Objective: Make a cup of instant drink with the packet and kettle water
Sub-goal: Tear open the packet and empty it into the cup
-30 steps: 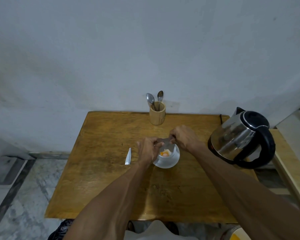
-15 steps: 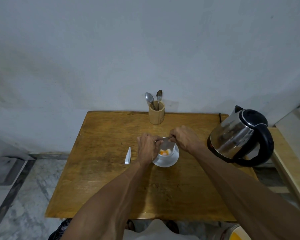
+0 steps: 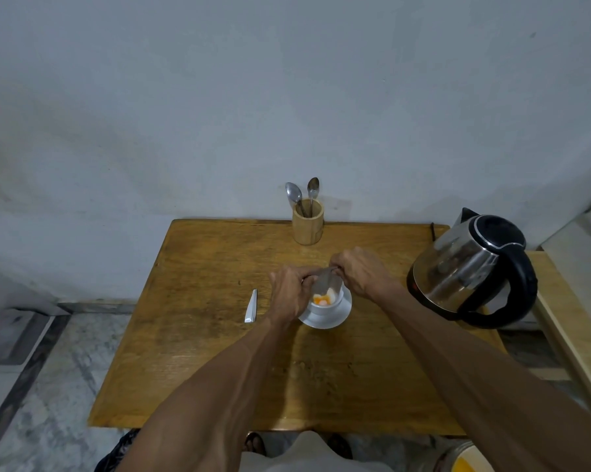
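Both hands met over a white cup (image 3: 325, 303) that stood on a white saucer (image 3: 324, 318) near the middle of the wooden table (image 3: 202, 352). The left hand (image 3: 289, 291) and the right hand (image 3: 360, 270) each pinched an end of a grey packet (image 3: 324, 282), fingers closed on it. The packet's top edge ran roughly left to right between the two hands, and its body hung down from there so that its lower end pointed into the cup's mouth. Inside the cup lay a small heap of white and orange powder (image 3: 321, 300). No writing or brand could be read on the packet (it was too blurred and small).

To the left of the saucer, apart from it, a narrow silvery torn strip (image 3: 251, 306) lay flat on the table, its long axis running toward and away from the person. At the far edge, against the wall, a wooden holder (image 3: 307, 226) stood upright with two metal spoons (image 3: 302, 197) in it, bowls up. At the right edge of the table stood a steel electric kettle (image 3: 464, 270) with a black lid and handle, the handle facing the person's right and the spout toward the wall. No label showed on it.
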